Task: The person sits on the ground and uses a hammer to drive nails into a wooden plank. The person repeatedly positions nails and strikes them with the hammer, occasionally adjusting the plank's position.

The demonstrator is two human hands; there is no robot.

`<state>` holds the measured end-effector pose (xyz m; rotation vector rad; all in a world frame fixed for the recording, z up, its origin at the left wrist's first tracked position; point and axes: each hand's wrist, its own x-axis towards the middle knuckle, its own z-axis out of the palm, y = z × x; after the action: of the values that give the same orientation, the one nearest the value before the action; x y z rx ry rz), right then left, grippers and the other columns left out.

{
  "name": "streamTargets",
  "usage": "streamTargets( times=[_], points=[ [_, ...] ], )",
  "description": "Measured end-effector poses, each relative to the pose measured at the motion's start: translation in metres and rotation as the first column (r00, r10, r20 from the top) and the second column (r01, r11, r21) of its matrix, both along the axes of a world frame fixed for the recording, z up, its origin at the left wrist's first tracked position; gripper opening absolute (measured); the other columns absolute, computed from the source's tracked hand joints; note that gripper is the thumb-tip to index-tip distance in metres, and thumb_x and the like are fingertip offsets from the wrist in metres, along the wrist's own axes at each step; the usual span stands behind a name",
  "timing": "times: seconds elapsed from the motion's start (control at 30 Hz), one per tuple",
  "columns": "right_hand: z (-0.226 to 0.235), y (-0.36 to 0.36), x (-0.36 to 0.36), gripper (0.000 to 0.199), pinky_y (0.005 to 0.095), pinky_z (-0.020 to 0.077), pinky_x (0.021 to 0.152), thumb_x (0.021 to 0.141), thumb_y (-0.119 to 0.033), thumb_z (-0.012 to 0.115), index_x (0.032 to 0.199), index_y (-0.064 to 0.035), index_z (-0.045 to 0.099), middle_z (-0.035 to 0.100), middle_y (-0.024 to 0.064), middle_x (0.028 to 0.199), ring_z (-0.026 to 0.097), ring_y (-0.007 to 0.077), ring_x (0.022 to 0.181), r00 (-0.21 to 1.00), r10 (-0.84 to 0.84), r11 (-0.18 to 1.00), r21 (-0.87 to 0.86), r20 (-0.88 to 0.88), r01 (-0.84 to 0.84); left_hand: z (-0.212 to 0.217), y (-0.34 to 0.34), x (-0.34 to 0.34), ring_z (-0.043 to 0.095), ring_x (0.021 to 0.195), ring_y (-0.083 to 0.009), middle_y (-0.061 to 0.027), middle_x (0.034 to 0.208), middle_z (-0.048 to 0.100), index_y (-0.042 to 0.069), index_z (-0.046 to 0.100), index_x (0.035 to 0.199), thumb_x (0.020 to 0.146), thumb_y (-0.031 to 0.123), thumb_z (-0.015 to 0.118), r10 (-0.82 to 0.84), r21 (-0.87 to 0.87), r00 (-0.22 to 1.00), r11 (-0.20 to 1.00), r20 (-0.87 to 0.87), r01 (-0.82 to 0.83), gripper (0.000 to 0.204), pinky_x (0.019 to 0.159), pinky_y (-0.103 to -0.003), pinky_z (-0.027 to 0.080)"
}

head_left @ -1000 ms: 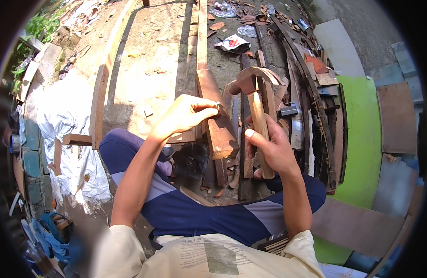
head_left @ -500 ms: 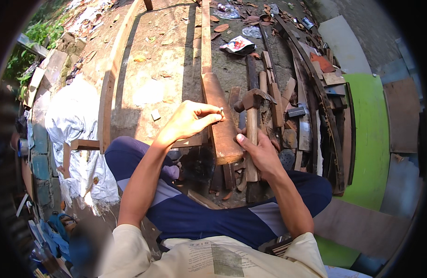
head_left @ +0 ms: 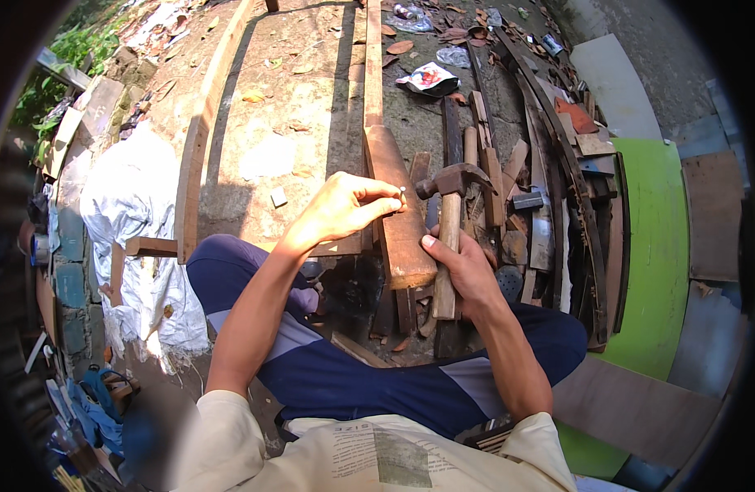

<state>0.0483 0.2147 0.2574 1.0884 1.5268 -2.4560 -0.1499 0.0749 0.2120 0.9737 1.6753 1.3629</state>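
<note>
Hammer [head_left: 450,215] is gripped by its handle in the right hand [head_left: 469,277], just beside the chunky wood block [head_left: 408,254]. Left hand [head_left: 343,211] has a tiny nail-like bit [head_left: 403,190] pinched over that block; can't tell if it's touching. Looks like the positioning step imo, so a first tap calls for light force.

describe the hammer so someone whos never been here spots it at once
From the big green panel on the right, go left across the wood scraps to the person's right hand. The hammer is gripped there by its wooden handle. Unlike those plain scraps, it carries a dark head with a curved claw.
</note>
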Motion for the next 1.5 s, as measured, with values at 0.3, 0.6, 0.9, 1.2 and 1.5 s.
streamTargets(
  times=[0.3, 0.6, 0.9, 1.2, 1.5],
  points=[
    [-0.003, 0.002, 0.001, 0.032, 0.0307, 0.0559, 0.081, 0.100, -0.020, 0.067, 0.121, 0.0001, 0.054, 0.064, 0.0079, 0.106, 0.064, 0.0139, 0.093, 1.000, -0.009, 0.998, -0.058, 0.017, 0.010, -0.001, 0.001, 0.001, 0.072, 0.095, -0.0118, -0.0119, 0.104, 0.078, -0.003, 0.074, 0.113, 0.096, 0.016, 0.072, 0.005, 0.018, 1.000, 1.000, 0.022, -0.006, 0.026, 0.086, -0.027, 0.057],
    [-0.003, 0.000, 0.000, 0.032, 0.0302, 0.0560, 0.080, 0.100, -0.021, 0.067, 0.121, 0.0005, 0.055, 0.064, 0.0075, 0.104, 0.065, 0.0133, 0.092, 1.000, 0.001, 1.000, -0.031, 0.011, 0.000, -0.002, -0.001, 0.001, 0.072, 0.093, -0.0111, -0.0111, 0.104, 0.078, -0.002, 0.075, 0.112, 0.095, 0.018, 0.074, 0.011, 0.010, 1.000, 1.000, -0.005, -0.011, 0.026, 0.085, -0.027, 0.057],
    [0.020, 0.014, 0.003, 0.032, 0.0288, 0.0527, 0.067, 0.099, -0.026, 0.067, 0.119, -0.0015, 0.061, 0.065, 0.0038, 0.094, 0.063, 0.0112, 0.081, 0.989, 0.086, 0.938, 0.324, 0.121, -0.121, -0.006, -0.002, 0.004, 0.072, 0.091, -0.0105, -0.0113, 0.103, 0.079, 0.001, 0.076, 0.113, 0.094, 0.021, 0.075, 0.058, 0.045, 0.998, 0.997, -0.016, -0.058, 0.027, 0.083, -0.028, 0.056],
    [0.084, 0.008, 0.002, 0.045, 0.0248, 0.0465, 0.047, 0.096, -0.015, 0.069, 0.135, 0.0035, 0.054, 0.061, 0.0018, 0.079, 0.057, 0.0076, 0.053, 0.977, 0.211, 0.838, 0.513, 0.010, -0.186, -0.001, -0.004, 0.007, 0.066, 0.073, -0.0077, -0.0135, 0.090, 0.077, 0.005, 0.076, 0.110, 0.095, 0.024, 0.073, 0.062, -0.005, 0.991, 0.998, -0.122, -0.063, 0.024, 0.071, -0.030, 0.053],
    [0.107, 0.003, -0.002, 0.045, 0.0235, 0.0472, 0.050, 0.097, -0.010, 0.067, 0.137, 0.0059, 0.054, 0.061, 0.0009, 0.081, 0.057, 0.0056, 0.057, 0.975, 0.214, 0.820, 0.532, 0.054, -0.209, 0.002, -0.002, 0.007, 0.070, 0.070, -0.0149, -0.0154, 0.087, 0.075, 0.006, 0.077, 0.107, 0.094, 0.023, 0.073, 0.094, 0.090, 0.972, 0.993, -0.217, -0.076, 0.022, 0.069, -0.032, 0.053]
  ],
)
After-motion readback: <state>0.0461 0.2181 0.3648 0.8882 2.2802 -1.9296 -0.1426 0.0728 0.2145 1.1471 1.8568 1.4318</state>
